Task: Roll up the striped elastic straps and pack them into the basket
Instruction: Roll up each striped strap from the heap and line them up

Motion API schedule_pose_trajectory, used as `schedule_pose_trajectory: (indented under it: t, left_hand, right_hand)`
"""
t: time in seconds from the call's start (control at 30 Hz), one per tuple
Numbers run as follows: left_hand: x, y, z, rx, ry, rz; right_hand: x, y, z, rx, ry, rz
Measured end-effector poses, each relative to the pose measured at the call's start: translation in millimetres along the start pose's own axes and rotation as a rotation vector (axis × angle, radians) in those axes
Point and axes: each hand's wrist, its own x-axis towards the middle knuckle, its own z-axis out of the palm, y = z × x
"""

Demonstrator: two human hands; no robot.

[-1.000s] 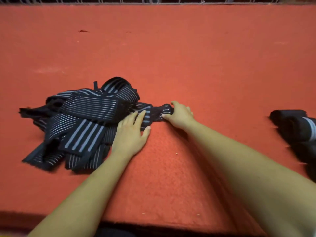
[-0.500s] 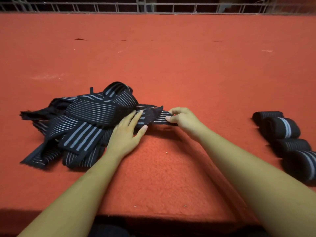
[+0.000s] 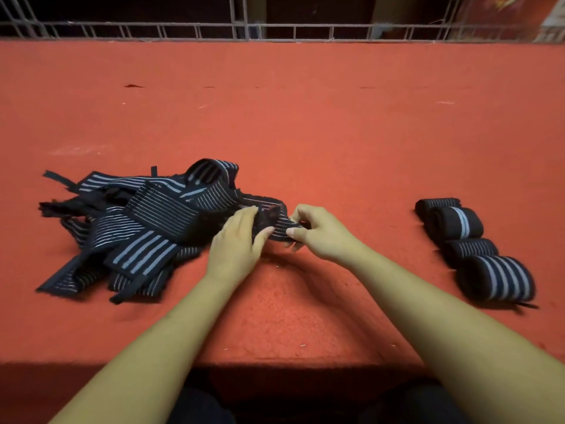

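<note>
A loose heap of black straps with pale stripes [image 3: 143, 228] lies on the red felt table [image 3: 305, 133], left of centre. One strap end [image 3: 276, 224] sticks out of the heap to the right. My left hand [image 3: 237, 246] holds that end, thumb under it and fingers over it. My right hand [image 3: 318, 232] pinches the same end's tip with curled fingers. Several rolled straps [image 3: 477, 249] lie in a row at the right. No basket is in view.
A wire mesh fence [image 3: 275, 27] runs along the table's far edge. The near table edge [image 3: 275, 361] is just below my forearms. Bare red felt stretches between the heap and the rolled straps and across the far half.
The view has tilted up, showing more of the fence and the rolled straps. My left hand went from lying flat on the strap to gripping its end; my right hand curled tighter on the tip.
</note>
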Motion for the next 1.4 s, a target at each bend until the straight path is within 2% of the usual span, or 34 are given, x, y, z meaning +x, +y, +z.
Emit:
schedule_pose_trajectory:
  t: [0.1, 0.27, 0.37, 0.5, 0.57, 0.63, 0.73, 0.8, 0.83, 0.9, 0.97, 1.03, 1.07, 1.13, 1.2, 1.23, 1.33, 1.4]
  left_hand:
    - [4.1, 3.4, -9.8, 0.28, 0.034, 0.133]
    - [18.5, 25.7, -23.8, 0.325, 0.0, 0.226]
    - [22.0, 36.0, -36.4, 0.14, -0.123, 0.095]
    - [19.1, 46.5, -43.6, 0.026, -0.155, -0.01]
    - [16.8, 36.7, -46.2, -0.129, -0.15, -0.208]
    - [18.4, 15.1, -51.9, -0.268, -0.075, -0.453]
    - [13.6, -0.9, -61.0, -0.213, -0.112, -0.5]
    - [15.4, 4.3, -63.3, -0.259, -0.093, -0.496]
    - [18.4, 5.9, -63.8, -0.289, -0.086, -0.503]
    - [29.9, 0.5, -60.7, -0.324, -0.066, -0.534]
    - [40.0, -9.0, -59.9, -0.275, -0.113, -0.613]
    - [42.0, -13.9, -58.5, -0.128, -0.206, -0.65]
    - [42.3, -11.9, -56.5, -0.075, -0.237, -0.592]
    - [44.5, 6.1, -54.6, -0.072, -0.197, -0.357]
    - [46.5, 41.8, -54.1, -0.255, -0.174, -0.153]
    - [46.2, 64.1, -54.7, -0.41, -0.241, -0.128]
    - [31.5, 117.6, -55.3, -0.974, -0.627, -0.167]
    - [22.8, 127.7, -44.0, -1.122, -0.75, -0.231]
  right_hand:
    - [-11.6, -5.9, -4.9, -0.007, -0.01, 0.02]
    - [-17.7, -17.9, -9.0, 0.04, 0.049, -0.018]
    - [-24.5, -25.4, -12.7, -0.038, 0.036, -0.038]
    - [-32.9, -21.5, -17.5, -0.017, 0.004, -0.026]
    - [-37.8, -17.8, -23.2, 0.017, 0.023, -0.025]
    - [-46.8, -11.8, -35.3, 0.093, 0.058, -0.005]
    - [-61.9, 3.6, -55.0, 0.139, 0.067, 0.025]
    - [-69.1, 5.4, -60.0, 0.292, 0.069, 0.022]
    - [-70.5, 1.8, -61.3, 0.459, 0.091, 0.018]
    - [-71.8, -6.8, -68.0, 0.914, 0.175, 0.004]
    - [-74.2, -13.0, -83.4, 1.313, 0.286, -0.072]
    - [-78.3, -15.3, -99.6, 1.358, 0.323, -0.1]
    - [-81.2, -16.0, -104.8, 1.279, 0.3, -0.086]
    - [-84.9, -16.2, -108.4, 1.044, 0.222, -0.015]
    - [-84.8, -17.8, -107.3, 0.871, 0.133, 0.043]
    - [-84.8, -19.7, -105.3, 0.802, 0.082, 0.055]
    - [-85.5, -28.4, -100.7, 0.687, 0.034, 0.066]
    - [-86.6, -36.5, -103.2, 0.783, 0.114, 0.062]
